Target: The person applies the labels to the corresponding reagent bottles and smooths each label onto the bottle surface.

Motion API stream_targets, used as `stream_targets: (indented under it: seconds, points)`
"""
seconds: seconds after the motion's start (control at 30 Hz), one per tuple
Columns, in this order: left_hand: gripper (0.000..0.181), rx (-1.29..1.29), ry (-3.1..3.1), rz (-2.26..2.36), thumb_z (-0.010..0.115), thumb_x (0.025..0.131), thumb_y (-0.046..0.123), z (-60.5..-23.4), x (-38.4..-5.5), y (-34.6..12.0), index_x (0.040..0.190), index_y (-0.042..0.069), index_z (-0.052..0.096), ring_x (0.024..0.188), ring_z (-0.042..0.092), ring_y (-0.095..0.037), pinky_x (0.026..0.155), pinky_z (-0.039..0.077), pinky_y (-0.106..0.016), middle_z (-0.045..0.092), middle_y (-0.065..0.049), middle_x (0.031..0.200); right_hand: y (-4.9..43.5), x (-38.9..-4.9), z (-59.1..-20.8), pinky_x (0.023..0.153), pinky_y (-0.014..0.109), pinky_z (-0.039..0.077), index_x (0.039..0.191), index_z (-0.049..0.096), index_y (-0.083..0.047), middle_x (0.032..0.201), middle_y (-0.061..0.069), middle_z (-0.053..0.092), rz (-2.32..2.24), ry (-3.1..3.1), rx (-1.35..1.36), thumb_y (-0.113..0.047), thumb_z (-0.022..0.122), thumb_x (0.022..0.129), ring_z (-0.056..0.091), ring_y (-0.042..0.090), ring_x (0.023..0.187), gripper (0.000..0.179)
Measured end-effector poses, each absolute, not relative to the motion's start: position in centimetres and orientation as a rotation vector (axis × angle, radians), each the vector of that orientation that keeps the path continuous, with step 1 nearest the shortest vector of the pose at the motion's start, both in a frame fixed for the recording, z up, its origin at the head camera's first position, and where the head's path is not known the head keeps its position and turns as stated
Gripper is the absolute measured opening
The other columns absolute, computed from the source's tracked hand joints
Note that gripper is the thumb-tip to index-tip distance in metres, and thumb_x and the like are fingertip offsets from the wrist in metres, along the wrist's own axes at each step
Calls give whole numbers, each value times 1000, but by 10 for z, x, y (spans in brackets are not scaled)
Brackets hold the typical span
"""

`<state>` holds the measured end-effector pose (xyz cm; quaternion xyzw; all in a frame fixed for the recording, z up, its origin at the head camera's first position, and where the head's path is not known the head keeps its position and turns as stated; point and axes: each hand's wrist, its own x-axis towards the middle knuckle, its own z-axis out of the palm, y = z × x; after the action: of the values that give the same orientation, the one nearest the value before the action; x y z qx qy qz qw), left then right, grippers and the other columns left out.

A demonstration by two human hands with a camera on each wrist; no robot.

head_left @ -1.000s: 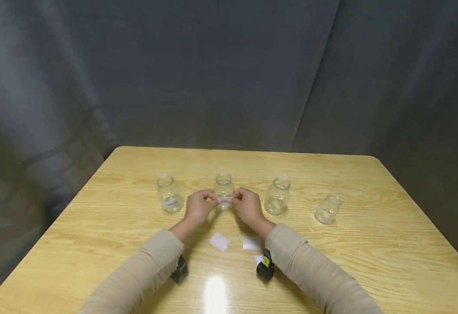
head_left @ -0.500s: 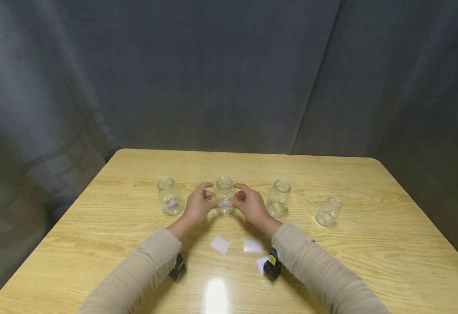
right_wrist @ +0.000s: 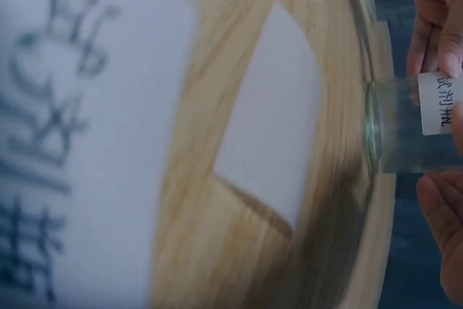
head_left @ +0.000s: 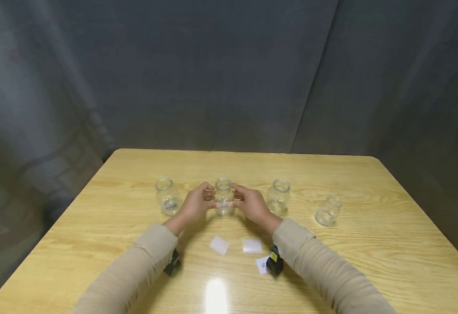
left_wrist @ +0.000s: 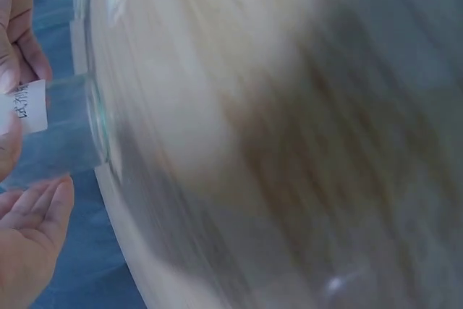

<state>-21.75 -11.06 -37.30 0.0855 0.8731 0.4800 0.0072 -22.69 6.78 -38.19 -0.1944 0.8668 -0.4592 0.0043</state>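
A clear glass jar [head_left: 224,196] stands upright on the wooden table between both hands. A white label [head_left: 224,205] with handwriting lies across its front; its writing shows clearly in the right wrist view on the label [right_wrist: 438,103]. My left hand [head_left: 196,204] holds the jar's left side, thumb on the label's left end and fingers curled toward the glass. My right hand [head_left: 252,205] mirrors it on the right, thumb at the label's right end. In the left wrist view, the left hand's fingers [left_wrist: 54,215] touch the jar's side.
To the left stands a labelled jar [head_left: 168,196]. On the right are another jar [head_left: 278,196] and a smaller one [head_left: 328,211]. Nearer lie blank-looking paper pieces [head_left: 218,245] and a handwritten paper [head_left: 262,265], partly covered by the right wrist's black camera [head_left: 274,261].
Both hands first pinched the label's ends before the jar. Their fingers have since spread to the jar's sides, and the thumbs now press the label against the glass.
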Motion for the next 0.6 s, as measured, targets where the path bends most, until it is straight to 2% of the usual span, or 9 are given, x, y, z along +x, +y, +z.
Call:
stream_targets:
  seconds: [0.17,0.6]
  points:
    - [46,291,2765,1468,72,65,5,-374,-219,-111,104,1,49,97,54,-29,80,45,-34,56,-19,107,68,-228,-382,77,29,46,126,43,-8,108,15,57,-1426,2738,-625,-17,68,70,56,23,94,62]
    - [46,319,2788,1509,72,63,2,-378,-219,-110,102,-2,50,94,56,-29,78,46,-32,57,-20,103,65,-231,-386,74,28,48,125,43,-5,99,15,61,-1356,2835,-663,-4,69,67,59,24,87,63]
